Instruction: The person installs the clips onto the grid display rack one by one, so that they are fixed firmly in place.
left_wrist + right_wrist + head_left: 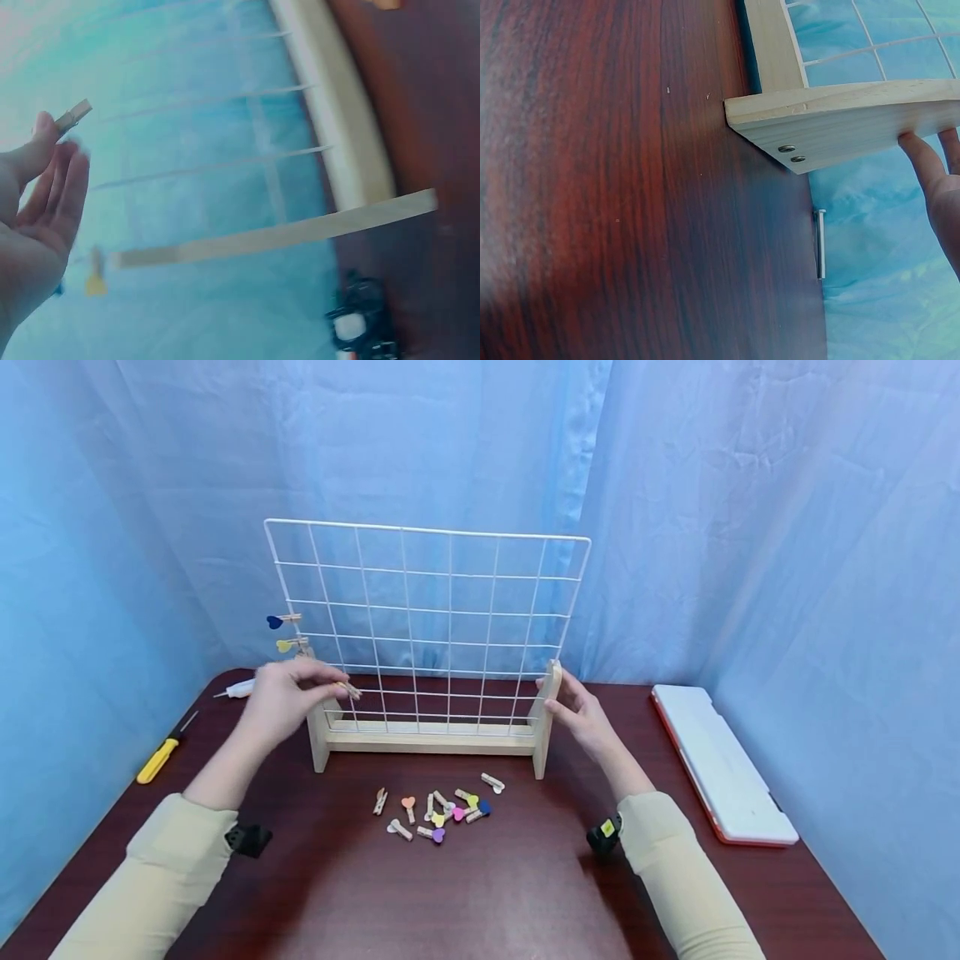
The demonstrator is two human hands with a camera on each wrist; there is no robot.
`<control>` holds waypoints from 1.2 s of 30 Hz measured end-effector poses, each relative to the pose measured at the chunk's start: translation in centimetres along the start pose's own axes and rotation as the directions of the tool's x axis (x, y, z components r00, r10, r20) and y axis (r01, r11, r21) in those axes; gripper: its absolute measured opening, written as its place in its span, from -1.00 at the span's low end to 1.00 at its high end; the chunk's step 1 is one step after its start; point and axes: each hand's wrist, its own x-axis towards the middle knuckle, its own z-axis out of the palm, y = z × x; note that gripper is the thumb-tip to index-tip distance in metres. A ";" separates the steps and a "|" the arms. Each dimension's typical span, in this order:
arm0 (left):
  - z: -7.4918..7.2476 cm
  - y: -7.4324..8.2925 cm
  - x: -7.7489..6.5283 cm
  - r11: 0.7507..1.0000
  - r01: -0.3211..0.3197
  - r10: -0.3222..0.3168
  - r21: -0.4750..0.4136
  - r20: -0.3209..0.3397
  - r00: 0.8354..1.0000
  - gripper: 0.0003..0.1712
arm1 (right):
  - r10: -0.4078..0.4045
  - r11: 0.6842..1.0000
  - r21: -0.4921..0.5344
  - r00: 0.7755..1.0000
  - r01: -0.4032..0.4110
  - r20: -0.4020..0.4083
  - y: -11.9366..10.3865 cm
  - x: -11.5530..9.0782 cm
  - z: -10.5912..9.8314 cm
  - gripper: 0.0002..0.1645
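My left hand (281, 697) pinches a small wooden clothespin (351, 690) between thumb and fingers, in front of the white wire grid (450, 610) near its lower left. In the left wrist view that clothespin (75, 115) sticks out past the thumb tip. The grid stands upright in a wooden stand (431, 743). My right hand (587, 718) holds the stand's right upright (544, 735), its thumb in front and fingers behind. A dark blue heart clothespin (275, 622) and a yellow heart clothespin (283, 646) are clipped on the grid's left edge.
Several heart clothespins (438, 820) lie loose on the dark red table before the stand. A yellow-handled screwdriver (156, 762) and a white-handled tool (240, 689) lie at left. A white case with a red edge (720, 760) lies at right. Blue curtains (787, 527) surround the table.
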 end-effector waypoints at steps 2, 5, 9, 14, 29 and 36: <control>-1.3 0.2 0.6 0.999 0.040 -0.043 -0.030 -0.106 0.993 -0.82 | -0.001 1.000 -0.001 1.000 0.001 0.001 0.5 0.1 -0.2 -0.31; -3.1 0.5 1.6 0.986 0.123 -0.147 -0.110 -0.249 0.957 -0.76 | -0.004 1.000 -0.011 1.000 0.004 0.000 1.1 0.2 -0.3 -0.31; -4.9 0.6 2.8 0.946 0.177 -0.275 -0.273 -0.378 0.884 -0.72 | -0.001 1.000 -0.014 1.000 0.001 -0.007 1.2 0.2 -0.3 -0.31; -6.5 0.1 4.4 0.835 0.176 -0.431 -0.521 -0.422 0.797 -0.69 | 0.005 1.000 -0.028 1.000 -0.005 -0.013 1.1 0.2 -0.3 -0.30; -5.8 -0.8 6.6 0.683 0.190 -0.579 -0.705 -0.365 0.729 -0.60 | 0.009 1.000 -0.023 1.000 -0.009 -0.001 1.4 0.3 -0.3 -0.28; -5.2 -0.7 6.6 0.611 0.213 -0.618 -0.763 -0.291 0.730 -0.57 | 0.000 0.999 -0.034 1.000 0.000 -0.007 1.2 0.3 -0.1 -0.29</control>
